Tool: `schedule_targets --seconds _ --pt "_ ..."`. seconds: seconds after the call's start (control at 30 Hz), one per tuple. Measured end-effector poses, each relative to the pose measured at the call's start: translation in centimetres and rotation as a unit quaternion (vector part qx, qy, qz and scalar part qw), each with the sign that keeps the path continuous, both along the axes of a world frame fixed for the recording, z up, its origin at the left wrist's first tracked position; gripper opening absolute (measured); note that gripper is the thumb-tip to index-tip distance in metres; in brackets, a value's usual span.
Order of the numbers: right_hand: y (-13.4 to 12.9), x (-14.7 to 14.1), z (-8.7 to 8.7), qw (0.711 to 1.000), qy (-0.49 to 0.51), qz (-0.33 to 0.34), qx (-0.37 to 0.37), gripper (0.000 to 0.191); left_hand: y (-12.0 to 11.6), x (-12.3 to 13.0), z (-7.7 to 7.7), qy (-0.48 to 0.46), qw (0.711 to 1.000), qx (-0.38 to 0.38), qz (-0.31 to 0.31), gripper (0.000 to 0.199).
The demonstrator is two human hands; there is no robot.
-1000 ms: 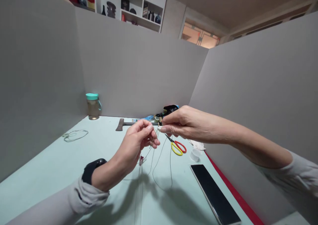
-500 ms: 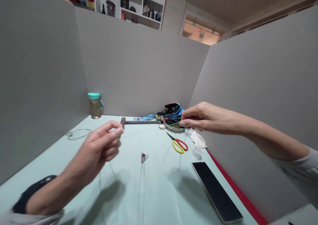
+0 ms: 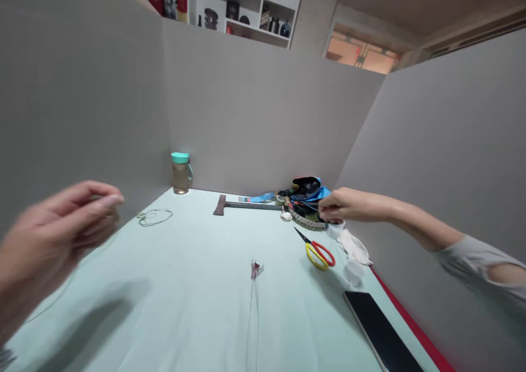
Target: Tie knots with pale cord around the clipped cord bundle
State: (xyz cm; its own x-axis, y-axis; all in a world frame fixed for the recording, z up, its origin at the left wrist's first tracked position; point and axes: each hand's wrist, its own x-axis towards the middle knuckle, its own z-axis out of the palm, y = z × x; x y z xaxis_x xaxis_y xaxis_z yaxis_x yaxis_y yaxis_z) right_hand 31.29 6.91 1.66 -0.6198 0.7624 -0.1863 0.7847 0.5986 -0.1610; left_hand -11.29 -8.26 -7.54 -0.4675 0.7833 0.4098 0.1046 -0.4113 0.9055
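My left hand [image 3: 76, 224], blurred at the left, is raised above the table with thumb and fingers pinched. A thin pale cord [image 3: 49, 305] hangs from it and curves down to the left. My right hand [image 3: 345, 205] is closed at the back right, in front of the blue and black bag [image 3: 306, 188]; anything inside its fingers is hidden. Scissors [image 3: 318, 251] with one yellow and one red handle lie below that hand. In the middle of the table a small dark red clip [image 3: 255, 269] has two thin strands running from it toward me.
A hammer-like tool [image 3: 255, 205] lies across the back. Behind stands a bottle with a teal lid [image 3: 181, 173]; a coiled green cord [image 3: 155, 217] lies nearby. At right are a white cloth [image 3: 354, 247], a clear cup [image 3: 353, 272] and a black phone-like slab [image 3: 382, 331]. Grey panels [image 3: 255, 109] enclose the table.
My left hand has moved left and nearer to me, with the cord trailing. My right hand has closed more, away from the left one. The view has shifted left.
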Motion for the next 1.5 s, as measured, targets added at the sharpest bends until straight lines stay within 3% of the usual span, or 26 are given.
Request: schedule_targets --seconds 0.07,0.27,0.37,0.47,0.6,0.7,0.83,0.93,1.03,1.1,1.27,1.33,1.5 --pt "1.9 -3.7 0.6 0.999 0.026 0.024 0.031 0.028 1.1 0.4 -2.0 0.042 0.998 -0.032 -0.029 0.031" --pt "6.9 -15.6 2.0 0.963 0.208 0.067 0.156 0.039 3.5 0.1 -6.9 0.186 0.974 -0.108 -0.067 0.030" --pt "7.8 -19.2 1.8 0.953 0.240 0.087 0.160 0.042 3.7 -0.1 -8.3 0.240 0.961 -0.112 -0.077 0.027" --pt "7.4 -20.7 0.7 0.958 0.232 0.102 0.133 0.039 3.6 0.2 -8.7 0.266 0.957 -0.096 -0.070 0.026" --pt "4.9 -20.0 -2.2 0.962 0.242 0.105 0.071 0.031 2.8 1.4 -7.7 0.258 0.962 -0.071 -0.057 0.020" --pt "1.1 -17.9 -5.5 0.950 0.295 0.100 0.012 0.015 1.4 3.0 -6.4 0.233 0.968 -0.060 -0.067 0.016" --pt "-6.0 -13.7 -9.6 0.913 0.390 0.082 -0.090 0.021 -0.9 6.2 -5.0 0.210 0.970 -0.058 -0.106 0.009" --pt "-10.8 -10.9 -11.5 0.880 0.448 0.048 -0.152 0.019 -2.1 8.8 -4.6 0.209 0.965 -0.057 -0.149 0.009" --pt "-13.7 -9.1 -13.0 0.836 0.502 -0.005 -0.222 0.014 -2.4 11.1 -4.9 0.234 0.955 -0.017 -0.182 0.009" --pt "-14.6 -8.4 -14.1 0.805 0.524 -0.035 -0.276 0.017 -2.4 12.2 -5.3 0.256 0.949 -0.006 -0.183 0.009" --pt "-15.2 -7.3 -16.1 0.681 0.600 -0.099 -0.409 0.022 -2.3 13.8 -6.3 0.269 0.941 -0.029 -0.203 0.017" --pt "-15.2 -6.9 -16.3 0.671 0.610 -0.103 -0.408 0.016 -2.2 14.3 -6.6 0.273 0.938 -0.039 -0.211 0.015" --pt "-14.8 -6.1 -16.8 0.694 0.613 -0.099 -0.364 0.010 -2.0 15.1 -7.2 0.272 0.936 -0.070 -0.213 0.012"
